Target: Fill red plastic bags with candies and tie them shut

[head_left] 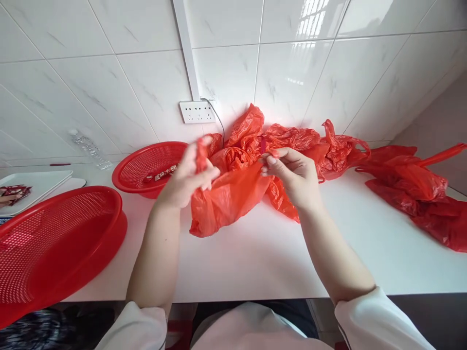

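Note:
A red plastic bag (228, 197) hangs above the white table (262, 257) between both hands. My left hand (188, 177) is closed on one handle loop at the bag's left top. My right hand (292, 172) pinches the other handle at the right top. The bag's body sags down toward the table between my wrists. Behind it lies a heap of more red plastic bags (292, 138) against the tiled wall.
A large red mesh basket (54, 243) sits at the near left edge. A second red basket (146, 167) with small packets stands behind it. A white tray (36, 184) lies far left. More red bags (416, 194) lie at the right. A wall socket (197, 112) is behind.

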Available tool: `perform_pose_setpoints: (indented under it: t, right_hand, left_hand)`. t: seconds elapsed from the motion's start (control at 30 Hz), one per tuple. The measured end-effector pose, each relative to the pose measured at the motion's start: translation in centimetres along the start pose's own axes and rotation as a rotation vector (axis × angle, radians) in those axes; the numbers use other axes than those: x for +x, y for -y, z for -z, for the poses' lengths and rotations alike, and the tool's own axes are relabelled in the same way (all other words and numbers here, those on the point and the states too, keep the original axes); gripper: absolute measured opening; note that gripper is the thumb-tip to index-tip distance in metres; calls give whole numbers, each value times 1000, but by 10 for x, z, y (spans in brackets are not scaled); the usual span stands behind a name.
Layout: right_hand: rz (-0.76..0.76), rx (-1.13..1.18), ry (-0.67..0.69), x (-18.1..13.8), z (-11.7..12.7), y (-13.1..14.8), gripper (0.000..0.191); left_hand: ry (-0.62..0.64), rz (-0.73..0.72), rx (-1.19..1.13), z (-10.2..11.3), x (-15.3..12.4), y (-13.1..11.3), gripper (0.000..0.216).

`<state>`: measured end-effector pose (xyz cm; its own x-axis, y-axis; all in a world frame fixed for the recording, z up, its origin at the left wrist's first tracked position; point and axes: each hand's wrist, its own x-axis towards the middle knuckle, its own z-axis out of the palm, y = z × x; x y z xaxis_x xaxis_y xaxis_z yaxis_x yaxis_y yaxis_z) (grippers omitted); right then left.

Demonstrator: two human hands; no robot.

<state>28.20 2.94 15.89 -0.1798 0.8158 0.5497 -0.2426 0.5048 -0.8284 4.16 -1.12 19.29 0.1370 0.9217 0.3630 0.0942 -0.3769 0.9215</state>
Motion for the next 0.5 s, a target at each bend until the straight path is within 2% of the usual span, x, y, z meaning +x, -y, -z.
perform_pose_setpoints:
  t: [0.07, 0.13, 0.2, 0.3, 0.4, 0.5]
  right_hand:
    - [166, -134, 108, 3, -13, 10, 11]
    - [304, -265, 271, 7, -22, 20, 10]
    - [340, -342, 424, 10, -24, 25, 15]
    - [189, -323, 498, 10, -19, 18, 27]
    - [30, -223, 447, 4, -13, -2, 24]
    - [-8, -189, 365, -3, -9, -17, 15]
  left_hand:
    - [122, 102, 124, -18, 0, 5, 54]
    - [168, 130, 185, -35, -1, 11, 29]
    - [184, 174, 125, -45, -1, 16, 14]
    - [110, 263, -67, -47, 0, 19, 24]
    - [79, 272, -146, -45, -1, 19, 38]
    - [126, 288, -183, -47, -4, 19, 45]
